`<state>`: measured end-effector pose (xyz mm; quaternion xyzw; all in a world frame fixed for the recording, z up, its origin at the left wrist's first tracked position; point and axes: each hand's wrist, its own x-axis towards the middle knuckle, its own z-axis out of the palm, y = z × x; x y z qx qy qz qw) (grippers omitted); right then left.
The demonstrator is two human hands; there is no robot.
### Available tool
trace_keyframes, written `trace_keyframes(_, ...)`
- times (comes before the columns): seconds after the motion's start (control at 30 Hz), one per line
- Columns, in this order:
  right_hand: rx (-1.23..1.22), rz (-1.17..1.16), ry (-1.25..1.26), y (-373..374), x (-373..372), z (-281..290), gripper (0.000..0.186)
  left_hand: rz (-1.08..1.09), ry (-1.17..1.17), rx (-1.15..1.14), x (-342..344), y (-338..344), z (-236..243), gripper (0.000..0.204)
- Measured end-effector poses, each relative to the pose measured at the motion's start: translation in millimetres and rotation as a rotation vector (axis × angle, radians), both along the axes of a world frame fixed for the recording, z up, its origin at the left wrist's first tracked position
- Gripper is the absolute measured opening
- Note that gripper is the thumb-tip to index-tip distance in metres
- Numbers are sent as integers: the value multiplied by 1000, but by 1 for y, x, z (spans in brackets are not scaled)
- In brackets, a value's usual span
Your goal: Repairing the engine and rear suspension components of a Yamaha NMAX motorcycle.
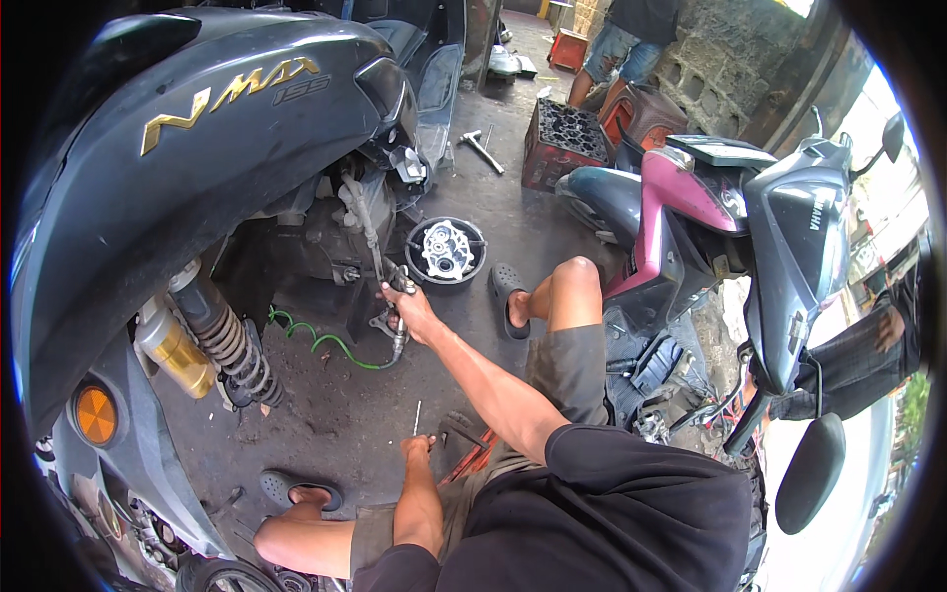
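Observation:
My right hand (416, 314) is closed around a metal air gun (399, 286), whose thin nozzle points up toward the greasy engine casing (330, 237) of the dark scooter. A coiled green hose (340, 345) runs from the gun's lower end. Lower down, my left hand (419, 446) is closed on a thin metal rod that looks like a screwdriver (417, 414); its handle is hidden in my fingers. Just beyond my right hand, a round black basin (414, 264) holds a pale metal engine cover (447, 247).
The dark scooter's body panel (247, 109) overhangs at left, above a shock absorber (232, 340) with a gold canister (176, 350). A hammer (481, 153) lies on the floor near a red crate (562, 143). A pink-and-grey scooter (681, 197) stands at right. Other people are nearby.

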<state>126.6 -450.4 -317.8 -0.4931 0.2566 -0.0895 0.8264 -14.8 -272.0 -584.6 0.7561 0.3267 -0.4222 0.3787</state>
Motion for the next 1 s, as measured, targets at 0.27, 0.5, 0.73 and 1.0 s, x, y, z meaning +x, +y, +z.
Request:
trace_keyframes(0.27,27,-23,-41,-2,7,6,19,40,22,-80,1,8,-6,8)
trace_keyframes(0.5,53,-17,7,-1,10,6,18,151,17,-117,-6,5,-4,17)
trace_keyframes(0.73,49,-18,-57,5,17,12,19,101,73,-158,-3,7,-26,33)
trace_keyframes(1.0,48,-38,-1,-5,10,7,21,-553,304,-735,-44,-34,40,39)
